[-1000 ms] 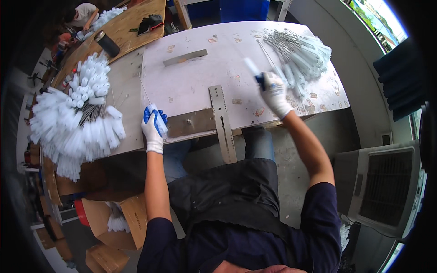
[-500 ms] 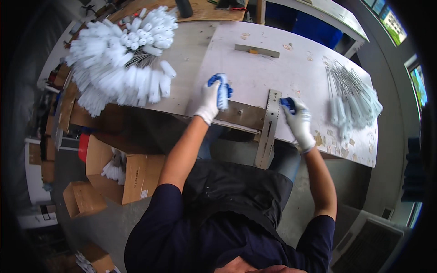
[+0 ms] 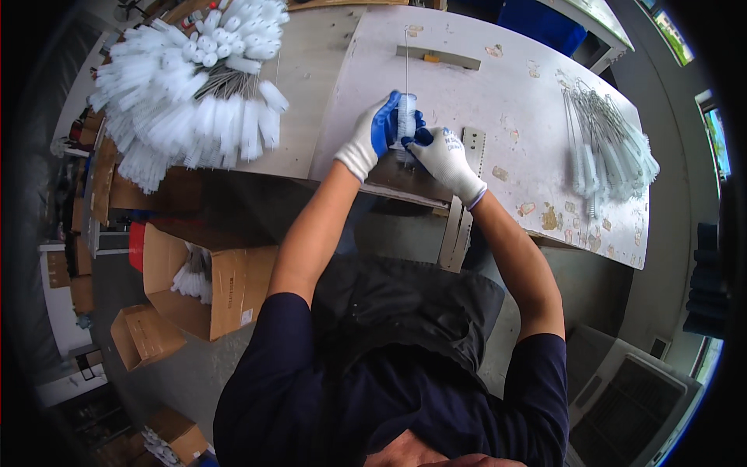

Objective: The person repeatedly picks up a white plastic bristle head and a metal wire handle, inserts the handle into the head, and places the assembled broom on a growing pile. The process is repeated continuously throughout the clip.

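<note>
Both my hands wear white gloves with blue palms. My left hand (image 3: 375, 134) is closed around a bottle brush (image 3: 406, 117) with white bristles, held over the table near its front edge. The brush's thin wire handle points away from me. At the near end of the bristles, my right hand (image 3: 447, 159) has its fingers pinched together on the brush; the fingertips are partly hidden. Right beside that hand, a perforated metal strip (image 3: 454, 235) sticks out past the table edge. Beneath the hands lies a flat metal plate (image 3: 412, 180).
A big heap of white brushes (image 3: 194, 93) covers the table's left side. Another bunch of brushes (image 3: 603, 156) lies at the right. Farther back stands a metal bar (image 3: 440, 57) with a yellow piece. Open cardboard boxes (image 3: 241, 284) are on the floor at left.
My right hand has moved left from beside the metal strip to the brush and taken hold of its near end. My left hand has shifted slightly right with the brush.
</note>
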### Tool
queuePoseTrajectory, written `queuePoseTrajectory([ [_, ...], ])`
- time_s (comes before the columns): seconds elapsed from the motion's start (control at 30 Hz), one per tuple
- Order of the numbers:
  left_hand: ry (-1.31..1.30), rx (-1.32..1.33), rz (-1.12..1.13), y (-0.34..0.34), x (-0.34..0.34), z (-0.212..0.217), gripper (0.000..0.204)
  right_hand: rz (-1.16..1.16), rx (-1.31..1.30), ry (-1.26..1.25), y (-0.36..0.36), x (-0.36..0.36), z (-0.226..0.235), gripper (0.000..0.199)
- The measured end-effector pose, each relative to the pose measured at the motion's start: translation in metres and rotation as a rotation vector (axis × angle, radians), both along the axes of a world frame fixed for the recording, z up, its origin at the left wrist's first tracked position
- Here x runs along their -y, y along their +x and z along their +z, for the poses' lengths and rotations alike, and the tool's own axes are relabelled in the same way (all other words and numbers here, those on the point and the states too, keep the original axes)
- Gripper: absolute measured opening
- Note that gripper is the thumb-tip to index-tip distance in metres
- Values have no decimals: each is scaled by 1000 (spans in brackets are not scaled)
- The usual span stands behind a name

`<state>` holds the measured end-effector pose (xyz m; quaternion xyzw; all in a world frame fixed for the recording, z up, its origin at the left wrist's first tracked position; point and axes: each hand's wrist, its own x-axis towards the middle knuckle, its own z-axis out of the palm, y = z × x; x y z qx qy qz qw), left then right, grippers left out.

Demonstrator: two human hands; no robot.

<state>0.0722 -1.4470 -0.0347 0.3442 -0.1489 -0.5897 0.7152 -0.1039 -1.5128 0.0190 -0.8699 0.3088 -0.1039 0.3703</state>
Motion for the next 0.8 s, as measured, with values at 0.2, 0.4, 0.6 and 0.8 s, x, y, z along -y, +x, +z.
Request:
queuePoseTrajectory([
  [0.2, 356, 499, 41, -23, 9, 36, 30, -15, -33, 34, -3, 12, -11, 42],
  [0.4, 164, 285, -1, -13, 10, 20, 32, 5, -36, -5, -2, 8, -4, 39],
  [0.6, 43, 225, -41, -5, 14, 20, 37, 7, -52, -21, 0, 13, 2, 38],
  [0.8, 102, 223, -94, -11, 12, 13, 34, 12, -53, -81, -9, 9, -11, 38],
])
